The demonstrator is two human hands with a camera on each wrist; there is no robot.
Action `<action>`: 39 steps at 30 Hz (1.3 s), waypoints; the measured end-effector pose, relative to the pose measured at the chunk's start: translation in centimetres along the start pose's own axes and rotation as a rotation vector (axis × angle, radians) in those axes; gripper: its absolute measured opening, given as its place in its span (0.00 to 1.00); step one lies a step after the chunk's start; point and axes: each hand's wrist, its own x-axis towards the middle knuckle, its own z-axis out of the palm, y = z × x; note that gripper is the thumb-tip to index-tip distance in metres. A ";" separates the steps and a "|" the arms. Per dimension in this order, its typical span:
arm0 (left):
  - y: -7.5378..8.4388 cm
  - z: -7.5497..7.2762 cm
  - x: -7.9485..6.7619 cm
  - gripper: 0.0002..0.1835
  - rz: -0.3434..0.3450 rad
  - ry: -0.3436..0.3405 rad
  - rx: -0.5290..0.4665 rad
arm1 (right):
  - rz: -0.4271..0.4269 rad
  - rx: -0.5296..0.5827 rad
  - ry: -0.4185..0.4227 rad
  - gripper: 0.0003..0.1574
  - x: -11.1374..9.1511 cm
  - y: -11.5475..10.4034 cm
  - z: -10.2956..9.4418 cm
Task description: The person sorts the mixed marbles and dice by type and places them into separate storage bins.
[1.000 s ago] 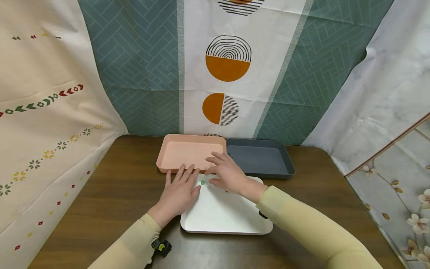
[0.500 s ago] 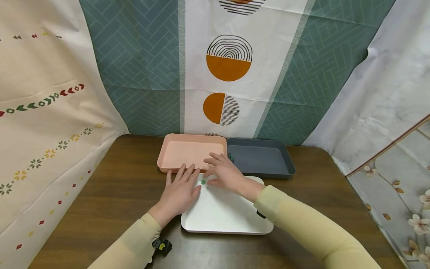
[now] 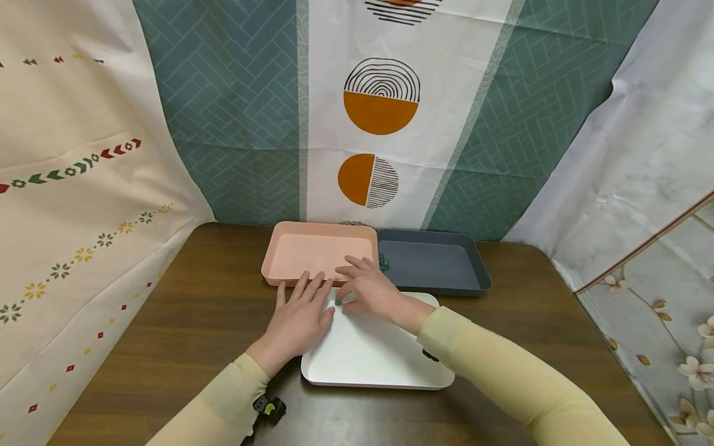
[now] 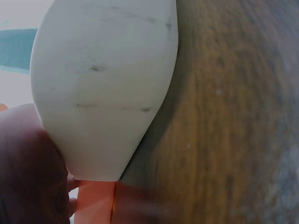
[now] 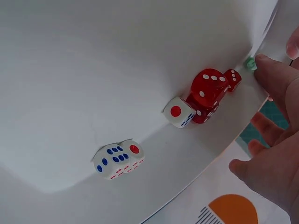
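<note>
My right hand (image 3: pixel 370 291) reaches over the far left part of the white tray (image 3: pixel 379 365), its index finger and thumb spread around a small green die (image 3: pixel 338 303). In the right wrist view a fingertip touches that green die (image 5: pixel 251 63) near the tray wall. Close by lie several red dice (image 5: pixel 209 87) and a white die (image 5: pixel 178 112); two more white dice (image 5: pixel 112 161) are farther along the same wall. The red and white dice are hidden under my right hand in the head view. My left hand (image 3: pixel 295 328) lies flat-fingered across the white tray's left edge.
Behind the white tray stand a pink tray (image 3: pixel 312 248) and, to its right, a dark grey tray (image 3: pixel 435 263) with several small green dice (image 3: pixel 383 262) at its left end. All sit on a brown wooden table (image 3: pixel 195 334), with curtains (image 3: pixel 240 124) behind.
My right hand has shifted slightly left and nearer, bringing its thumb and index finger up to the green die. The dice in the grey tray have come into fuller view. My left hand stays put.
</note>
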 end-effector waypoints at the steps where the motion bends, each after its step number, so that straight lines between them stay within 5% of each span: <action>1: 0.0 0.0 0.0 0.35 -0.001 0.002 0.000 | 0.000 0.000 0.002 0.13 0.0 0.0 0.0; 39: 0.1 0.0 0.0 0.35 0.007 0.011 -0.005 | -0.043 0.011 0.050 0.08 0.3 0.2 0.9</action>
